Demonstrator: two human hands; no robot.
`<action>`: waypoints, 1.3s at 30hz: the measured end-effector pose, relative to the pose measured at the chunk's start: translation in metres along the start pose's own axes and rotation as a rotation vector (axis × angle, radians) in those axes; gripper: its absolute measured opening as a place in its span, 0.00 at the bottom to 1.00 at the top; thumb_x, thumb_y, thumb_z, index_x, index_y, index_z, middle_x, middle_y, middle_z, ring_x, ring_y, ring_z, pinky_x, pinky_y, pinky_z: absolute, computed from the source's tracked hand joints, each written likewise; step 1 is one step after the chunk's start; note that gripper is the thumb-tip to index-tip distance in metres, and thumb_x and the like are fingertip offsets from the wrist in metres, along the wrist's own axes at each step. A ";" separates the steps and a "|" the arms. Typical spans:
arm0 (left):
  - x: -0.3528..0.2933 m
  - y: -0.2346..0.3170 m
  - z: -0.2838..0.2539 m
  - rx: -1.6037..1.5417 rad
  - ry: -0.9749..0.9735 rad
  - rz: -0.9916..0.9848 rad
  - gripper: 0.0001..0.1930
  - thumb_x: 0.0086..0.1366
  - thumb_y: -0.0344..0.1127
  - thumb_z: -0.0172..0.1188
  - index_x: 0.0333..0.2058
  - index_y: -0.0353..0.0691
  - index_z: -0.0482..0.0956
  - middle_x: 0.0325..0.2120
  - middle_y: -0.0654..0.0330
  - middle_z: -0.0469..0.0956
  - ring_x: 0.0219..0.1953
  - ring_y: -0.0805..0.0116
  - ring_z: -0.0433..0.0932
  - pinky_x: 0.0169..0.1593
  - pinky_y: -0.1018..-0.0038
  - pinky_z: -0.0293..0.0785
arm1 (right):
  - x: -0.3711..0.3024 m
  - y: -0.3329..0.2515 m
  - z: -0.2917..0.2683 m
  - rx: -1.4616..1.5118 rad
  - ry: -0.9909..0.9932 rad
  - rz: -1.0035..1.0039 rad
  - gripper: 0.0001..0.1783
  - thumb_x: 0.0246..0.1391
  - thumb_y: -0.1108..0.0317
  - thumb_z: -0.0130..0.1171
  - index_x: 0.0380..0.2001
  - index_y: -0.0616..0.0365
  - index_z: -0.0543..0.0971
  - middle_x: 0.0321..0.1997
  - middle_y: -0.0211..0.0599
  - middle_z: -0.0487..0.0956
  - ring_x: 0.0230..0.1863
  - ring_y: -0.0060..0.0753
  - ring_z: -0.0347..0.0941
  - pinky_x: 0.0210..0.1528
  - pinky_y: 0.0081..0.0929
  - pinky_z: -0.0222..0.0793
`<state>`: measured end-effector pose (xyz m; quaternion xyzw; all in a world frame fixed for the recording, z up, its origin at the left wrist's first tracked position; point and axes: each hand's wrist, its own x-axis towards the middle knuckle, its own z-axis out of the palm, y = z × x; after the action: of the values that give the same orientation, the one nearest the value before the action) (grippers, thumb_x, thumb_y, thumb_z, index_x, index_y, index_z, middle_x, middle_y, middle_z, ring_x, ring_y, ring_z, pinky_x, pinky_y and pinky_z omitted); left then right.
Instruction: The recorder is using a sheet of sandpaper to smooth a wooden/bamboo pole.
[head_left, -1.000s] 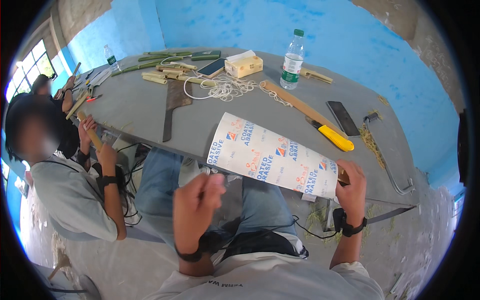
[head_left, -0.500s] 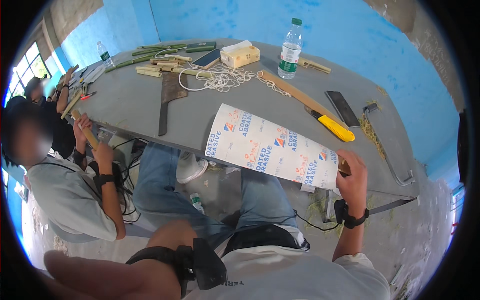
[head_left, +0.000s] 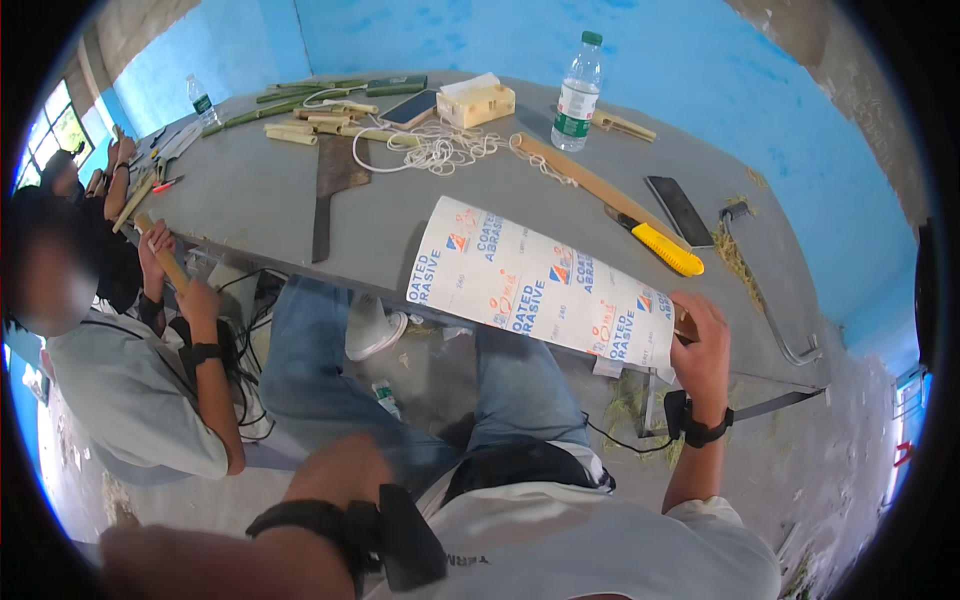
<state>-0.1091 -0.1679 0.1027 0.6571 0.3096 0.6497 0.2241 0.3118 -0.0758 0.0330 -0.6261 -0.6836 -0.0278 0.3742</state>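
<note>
A large sheet of sandpaper, its white printed back facing up, lies curved over the near edge of the table. My right hand grips its right end. The end of a brown bamboo or wooden piece shows between those fingers; the rest is hidden by the sheet. Close to the camera at the lower left, my left hand is raised, blurred and away from the sheet. Its fingers are too smeared to read. Just beyond the sandpaper lies a yellow utility knife beside a long bamboo strip.
On the grey table are a cleaver-like blade, white cord, bamboo pieces, a tissue box, a water bottle, a dark flat block and a hacksaw frame. A person at left holds bamboo.
My left hand has shifted slightly at the lower left and is more blurred. The right hand keeps its grip on the sandpaper. The whole view has tilted a little.
</note>
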 end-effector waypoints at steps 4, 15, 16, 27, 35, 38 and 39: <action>0.028 -0.013 0.034 0.015 -0.027 -0.124 0.21 0.73 0.46 0.49 0.48 0.30 0.75 0.33 0.55 0.79 0.32 0.67 0.77 0.34 0.76 0.71 | -0.007 0.002 -0.002 0.101 0.050 0.067 0.19 0.45 0.68 0.69 0.43 0.58 0.80 0.43 0.42 0.83 0.45 0.50 0.77 0.49 0.37 0.72; -0.020 -0.244 0.029 0.828 -0.597 -0.136 0.30 0.76 0.45 0.45 0.70 0.37 0.56 0.68 0.46 0.62 0.72 0.64 0.59 0.69 0.66 0.60 | 0.016 -0.031 0.008 0.675 -0.170 0.106 0.18 0.49 0.70 0.68 0.43 0.63 0.79 0.40 0.38 0.81 0.41 0.27 0.78 0.47 0.24 0.73; -0.002 -0.251 0.044 0.586 -0.617 -0.088 0.32 0.74 0.48 0.49 0.70 0.36 0.56 0.67 0.46 0.63 0.70 0.61 0.61 0.69 0.64 0.61 | 0.017 -0.031 0.009 0.674 -0.172 0.104 0.18 0.49 0.70 0.68 0.43 0.63 0.79 0.40 0.38 0.81 0.41 0.27 0.78 0.47 0.24 0.73; 0.086 -0.153 0.158 -1.037 -0.225 -0.241 0.35 0.61 0.59 0.68 0.56 0.45 0.63 0.47 0.58 0.75 0.56 0.55 0.75 0.65 0.46 0.69 | 0.012 -0.052 0.011 0.623 -0.204 0.088 0.26 0.49 0.59 0.73 0.44 0.67 0.80 0.40 0.43 0.83 0.39 0.27 0.78 0.42 0.24 0.73; 0.078 -0.155 0.174 -1.094 -0.025 -0.365 0.39 0.69 0.60 0.56 0.68 0.42 0.58 0.61 0.56 0.69 0.62 0.56 0.69 0.66 0.53 0.66 | 0.001 -0.041 -0.001 0.438 -0.136 0.158 0.23 0.50 0.60 0.74 0.44 0.64 0.81 0.36 0.39 0.80 0.36 0.30 0.78 0.40 0.26 0.74; 0.079 -0.155 0.180 -1.134 0.016 -0.367 0.40 0.69 0.62 0.54 0.69 0.42 0.56 0.63 0.58 0.68 0.64 0.59 0.68 0.66 0.54 0.65 | -0.002 -0.040 -0.004 0.362 -0.130 0.140 0.23 0.50 0.58 0.73 0.44 0.62 0.81 0.34 0.39 0.79 0.33 0.33 0.76 0.37 0.27 0.72; 0.081 -0.154 0.180 -1.135 0.025 -0.381 0.40 0.69 0.63 0.54 0.69 0.42 0.55 0.63 0.58 0.67 0.64 0.60 0.68 0.66 0.55 0.65 | -0.001 -0.040 -0.004 0.365 -0.126 0.137 0.23 0.50 0.58 0.73 0.44 0.62 0.81 0.34 0.39 0.79 0.33 0.33 0.76 0.37 0.27 0.72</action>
<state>0.0490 0.0171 0.0429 0.3600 0.0289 0.6697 0.6489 0.2783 -0.0875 0.0522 -0.5934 -0.6553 0.1611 0.4388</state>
